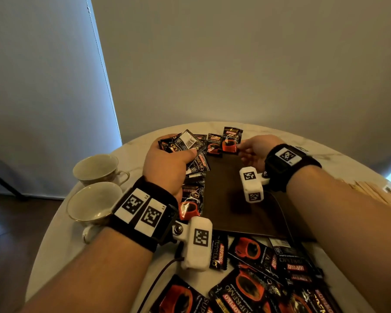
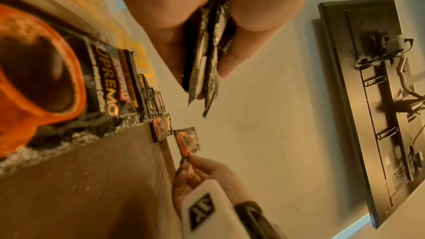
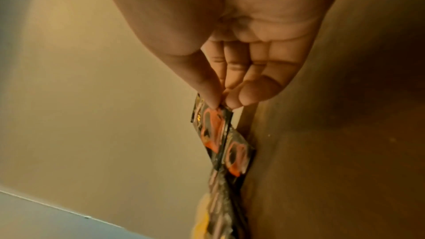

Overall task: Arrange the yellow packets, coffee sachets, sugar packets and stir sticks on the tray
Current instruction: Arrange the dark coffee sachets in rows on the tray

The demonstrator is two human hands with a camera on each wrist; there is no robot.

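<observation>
Pinched 1 coffee sachet (image 1: 231, 140) in right hand (image 1: 256, 150), upper centre, long axis pointing away, at tray (image 1: 237, 213) far edge; gripped a sachet stack (image 1: 185, 143) in left hand (image 1: 167, 166), just left.

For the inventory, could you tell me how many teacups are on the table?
2: one teacup sits at the table's left edge, and the other teacup sits just nearer, beside the left hand's wrist.

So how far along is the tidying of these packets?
Early. A row of black coffee sachets lines the dark brown tray's left edge. The right hand pinches another sachet; the left hand grips a bundle. Loose sachets and wooden stir sticks remain.
</observation>
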